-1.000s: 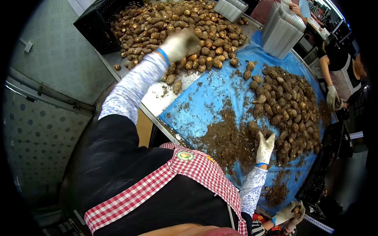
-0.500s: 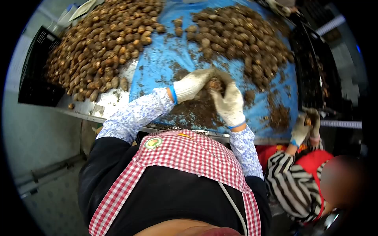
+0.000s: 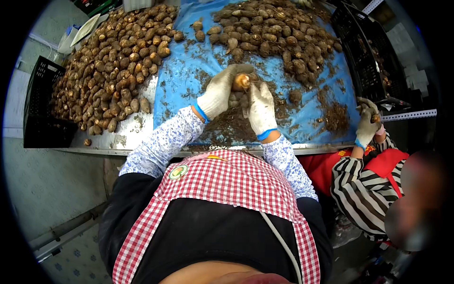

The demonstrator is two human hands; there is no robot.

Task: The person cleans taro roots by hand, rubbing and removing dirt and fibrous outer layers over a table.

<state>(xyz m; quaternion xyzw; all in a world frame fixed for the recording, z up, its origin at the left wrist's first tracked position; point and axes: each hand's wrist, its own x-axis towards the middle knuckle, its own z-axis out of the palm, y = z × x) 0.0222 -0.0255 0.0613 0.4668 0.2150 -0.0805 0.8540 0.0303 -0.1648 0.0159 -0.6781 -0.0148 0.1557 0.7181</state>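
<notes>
By the desk (image 3: 118, 152), at the middle of its front edge: the left hand (image 3: 220, 92) and right hand (image 3: 261, 106), both gloved, meet above dark soil (image 3: 224, 127) on the blue sheet (image 3: 179, 94).
Held tuber: this tuber (image 3: 242, 81) is up off the sheet between the hands, pale end showing.
Left fingers: clamped around it from the left and far side.
Right fingers: drawn in just beside it; whether they grip anything, I cannot tell.
Just changed: a second ago the left hand was out over the left pile (image 3: 123, 66); half a second ago both hands cupped the tuber, a darker end showing; now the pale end shows.
Meaning: the tuber has probably been turned, and its handling looks unfinished.
Desk's far edge, right of middle: the darker pile (image 3: 279, 35), soil clinging.
Desk's front right corner: a co-worker's gloved hand (image 3: 367, 125).
</notes>
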